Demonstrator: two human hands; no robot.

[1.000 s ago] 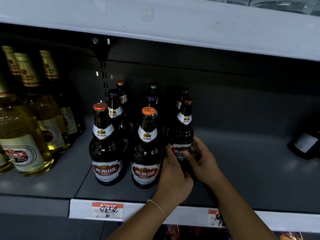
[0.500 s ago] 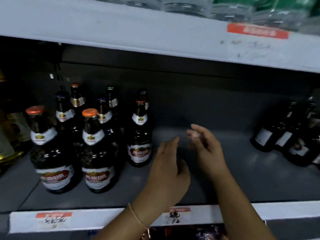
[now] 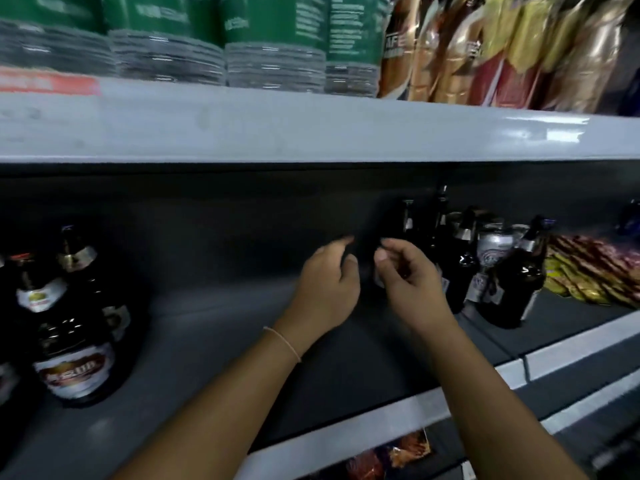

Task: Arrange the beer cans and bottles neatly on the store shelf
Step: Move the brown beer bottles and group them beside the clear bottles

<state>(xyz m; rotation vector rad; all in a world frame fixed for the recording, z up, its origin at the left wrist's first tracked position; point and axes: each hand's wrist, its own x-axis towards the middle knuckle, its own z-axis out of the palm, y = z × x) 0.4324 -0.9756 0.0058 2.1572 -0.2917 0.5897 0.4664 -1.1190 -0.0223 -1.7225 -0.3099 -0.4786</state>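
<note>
My left hand (image 3: 327, 285) and right hand (image 3: 408, 282) hover side by side over the bare middle of the grey shelf (image 3: 214, 341), neither one touching a bottle as far as I can see. The left hand's fingers are loosely curled with the index finger stretched forward, and it holds nothing; a thin band (image 3: 284, 342) circles that wrist. The right hand's fingers are bent inward with the thumb near the fingertips, and I see nothing between them, though motion blur softens the view. Just beyond the right hand stands a cluster of dark beer bottles (image 3: 460, 268), upright, with silver-foiled necks, at the right part of the shelf; I cannot count them with confidence. Far to the left, well apart from both hands, stands another group of brown beer bottles (image 3: 74, 341) with white and red labels. Flat red and yellow packets (image 3: 595, 271) lie at the right end of the shelf, beside the dark bottles. On the shelf above I see green-labelled clear bottles (image 3: 270, 39) and gold and red bags (image 3: 502, 50).
</note>
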